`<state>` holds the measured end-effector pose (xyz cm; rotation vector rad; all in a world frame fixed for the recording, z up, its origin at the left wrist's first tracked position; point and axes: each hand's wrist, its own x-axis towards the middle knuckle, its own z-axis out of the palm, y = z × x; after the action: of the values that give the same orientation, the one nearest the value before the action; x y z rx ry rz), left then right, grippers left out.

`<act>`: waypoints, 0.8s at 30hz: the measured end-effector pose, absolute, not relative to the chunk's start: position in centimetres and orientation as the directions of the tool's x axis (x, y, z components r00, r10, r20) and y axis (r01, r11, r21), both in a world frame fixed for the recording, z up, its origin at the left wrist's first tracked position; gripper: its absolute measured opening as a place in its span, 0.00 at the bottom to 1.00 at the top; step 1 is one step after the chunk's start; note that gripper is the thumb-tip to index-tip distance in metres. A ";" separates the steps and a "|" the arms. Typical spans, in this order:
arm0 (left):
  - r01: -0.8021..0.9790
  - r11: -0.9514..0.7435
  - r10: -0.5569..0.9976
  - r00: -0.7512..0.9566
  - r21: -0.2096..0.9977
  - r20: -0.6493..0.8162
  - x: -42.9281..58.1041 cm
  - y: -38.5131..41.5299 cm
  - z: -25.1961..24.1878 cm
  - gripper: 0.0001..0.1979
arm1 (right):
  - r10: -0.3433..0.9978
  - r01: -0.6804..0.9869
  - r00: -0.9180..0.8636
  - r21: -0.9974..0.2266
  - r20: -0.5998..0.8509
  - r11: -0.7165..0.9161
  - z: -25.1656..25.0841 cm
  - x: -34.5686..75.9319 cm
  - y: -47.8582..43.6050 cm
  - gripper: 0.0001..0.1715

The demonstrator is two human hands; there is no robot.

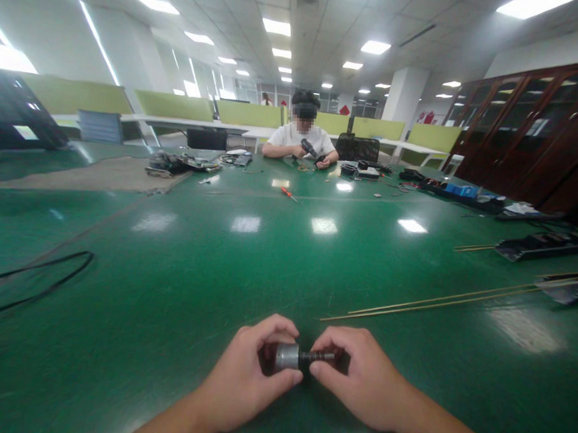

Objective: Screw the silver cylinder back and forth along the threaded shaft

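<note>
Both my hands meet low in the middle of the picture over a green table (181, 282). My left hand (243, 380) is closed around a small silver metal cylinder (287, 355). A dark threaded shaft (317, 356) sticks out of the cylinder to the right. My right hand (358, 379) pinches that shaft between thumb and fingers. The part is held just above the table top.
Thin brass rods (448, 300) lie to the right, near dark flat parts (541, 245). A black cable (37, 282) loops at the left. A red screwdriver (288, 193) lies farther out. A person in a white shirt (299, 140) sits across the table handling a dark tool.
</note>
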<state>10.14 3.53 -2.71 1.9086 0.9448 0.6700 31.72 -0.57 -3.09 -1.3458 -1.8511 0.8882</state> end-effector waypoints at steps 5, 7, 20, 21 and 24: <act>0.343 -0.320 0.822 0.564 0.883 0.079 10.1 3.5 -2.8 0.15 | 0.960 0.509 -0.243 -0.825 0.137 0.246 -3.2 31.8 -0.5 0.02; 0.347 -0.324 0.822 0.563 0.880 0.081 10.1 3.5 -2.9 0.16 | 0.961 0.511 -0.240 -0.824 0.139 0.247 -3.2 31.8 -0.5 0.02; 0.340 -0.312 0.834 0.546 0.887 0.084 10.2 3.5 -2.5 0.15 | 0.962 0.504 -0.237 -0.829 0.137 0.242 -3.0 31.9 -0.4 0.02; 0.340 -0.312 0.833 0.547 0.887 0.083 10.2 3.5 -2.5 0.15 | 0.962 0.505 -0.236 -0.829 0.137 0.242 -3.0 31.9 -0.4 0.02; 0.339 -0.309 0.835 0.543 0.888 0.083 10.3 3.6 -2.5 0.15 | 0.961 0.504 -0.240 -0.828 0.138 0.245 -3.1 31.9 -0.4 0.02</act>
<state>10.30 3.58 -2.51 1.8829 0.9603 0.6955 31.88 -0.44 -3.11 -1.3389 -1.8541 0.8743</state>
